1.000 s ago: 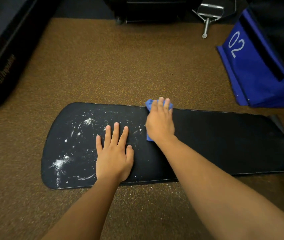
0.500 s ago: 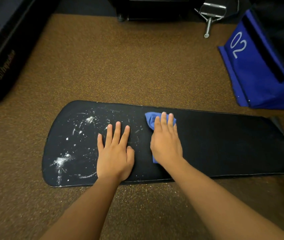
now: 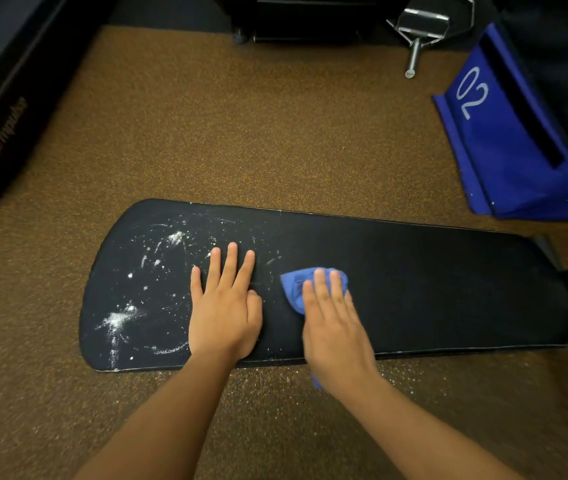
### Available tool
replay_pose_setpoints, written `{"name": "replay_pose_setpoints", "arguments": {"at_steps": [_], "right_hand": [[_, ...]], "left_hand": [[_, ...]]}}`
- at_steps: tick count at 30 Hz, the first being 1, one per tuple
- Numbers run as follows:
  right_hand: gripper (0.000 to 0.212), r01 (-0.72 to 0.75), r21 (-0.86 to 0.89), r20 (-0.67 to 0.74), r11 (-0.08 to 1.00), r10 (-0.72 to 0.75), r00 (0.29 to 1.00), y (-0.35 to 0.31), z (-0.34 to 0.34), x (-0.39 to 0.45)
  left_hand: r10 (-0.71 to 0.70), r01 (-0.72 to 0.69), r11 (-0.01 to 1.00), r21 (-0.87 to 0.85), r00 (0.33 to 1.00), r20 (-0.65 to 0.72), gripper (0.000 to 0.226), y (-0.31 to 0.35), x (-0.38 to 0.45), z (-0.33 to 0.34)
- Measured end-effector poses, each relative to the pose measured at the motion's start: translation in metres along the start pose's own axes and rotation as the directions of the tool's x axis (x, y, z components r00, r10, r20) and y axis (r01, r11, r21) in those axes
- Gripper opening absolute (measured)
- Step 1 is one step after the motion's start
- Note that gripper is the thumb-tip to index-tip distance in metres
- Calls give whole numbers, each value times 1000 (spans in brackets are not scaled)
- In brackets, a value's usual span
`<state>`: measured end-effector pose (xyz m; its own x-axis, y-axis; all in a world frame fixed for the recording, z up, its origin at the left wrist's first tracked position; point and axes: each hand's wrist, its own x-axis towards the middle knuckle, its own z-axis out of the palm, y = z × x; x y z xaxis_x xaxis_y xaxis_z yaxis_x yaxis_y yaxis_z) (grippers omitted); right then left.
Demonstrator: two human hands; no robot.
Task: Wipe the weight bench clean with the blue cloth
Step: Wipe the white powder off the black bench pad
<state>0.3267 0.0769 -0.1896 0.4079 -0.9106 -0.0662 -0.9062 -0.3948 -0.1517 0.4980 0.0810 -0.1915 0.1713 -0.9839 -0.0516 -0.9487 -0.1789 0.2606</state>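
Two bare forearms are reaching in over the speckled brown floor (image 3: 206,133). The left hand (image 3: 225,306) is lying flat and open on the black weight bench (image 3: 431,282), holding nothing, fingers spread toward the white powder (image 3: 118,318) smeared across the pad's rounded left end. Just beside it, the right hand (image 3: 336,330) is pressing palm-down on the blue cloth (image 3: 296,287), which is bunching out past the fingertips and peeking below the wrist. Farther off, a blue box (image 3: 504,147) marked "02" is sitting at the right, a metal handle (image 3: 414,46) beyond.
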Motion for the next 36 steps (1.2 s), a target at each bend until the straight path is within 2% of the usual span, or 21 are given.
{"name": "replay_pose_setpoints", "arguments": {"at_steps": [2,5,7,9,11,12,15,18,20,22,24,28,30,33,34,36], "right_hand": [[56,-117,10,-44,993,118,992,-2,-8,22],[60,-189,25,65,982,188,980,-29,-13,55],[62,-152,6,39,988,152,988,-47,-7,54],[64,-34,-26,28,999,35,999,-54,0,33],[77,99,7,67,995,-99,993,-49,1,12],[83,122,46,104,992,-126,987,-43,-1,6],[57,32,31,61,999,-34,998,-24,-4,9],[59,-56,3,12,998,56,998,-20,-8,39],[63,-120,-15,54,993,121,991,-23,-11,62],[62,-168,-7,29,986,168,985,-30,-13,79],[61,-159,7,9,987,159,987,-35,-12,83],[61,-29,21,76,999,28,997,-31,-10,69],[60,-6,131,98,991,-7,995,-26,-17,66],[57,-5,466,92,885,-43,995,-11,-36,60],[56,-2,513,40,858,-22,999,-2,-41,57],[50,-37,497,-85,867,91,992,20,-44,51]], "left_hand": [[-2,2,1000,1,1000,0,64,0,0,0],[-5,5,1000,4,1000,-1,64,0,1,2],[0,0,1000,-2,1000,2,65,-1,1,2],[2,-2,1000,-23,1000,13,67,-2,1,2],[1,-1,999,-38,1000,4,68,-3,1,1],[4,-4,999,-43,1000,-2,68,-2,0,1],[8,-8,998,-56,1000,-11,67,-2,0,0],[-1,1,999,-42,1000,3,66,-2,0,1],[0,0,999,-33,1000,5,66,-1,0,1],[-5,5,999,-33,1000,-1,66,-1,0,1],[-9,9,999,-37,1000,-4,66,-1,0,0],[-6,6,999,-48,1000,-2,66,0,0,0],[-7,6,998,-65,1000,-10,65,-1,0,-1],[-4,2,995,-95,1000,-21,65,-2,-1,0],[-1,-3,994,-105,999,-32,65,-2,-1,-1],[4,-15,989,-147,998,-70,60,-2,-1,-3]]}}
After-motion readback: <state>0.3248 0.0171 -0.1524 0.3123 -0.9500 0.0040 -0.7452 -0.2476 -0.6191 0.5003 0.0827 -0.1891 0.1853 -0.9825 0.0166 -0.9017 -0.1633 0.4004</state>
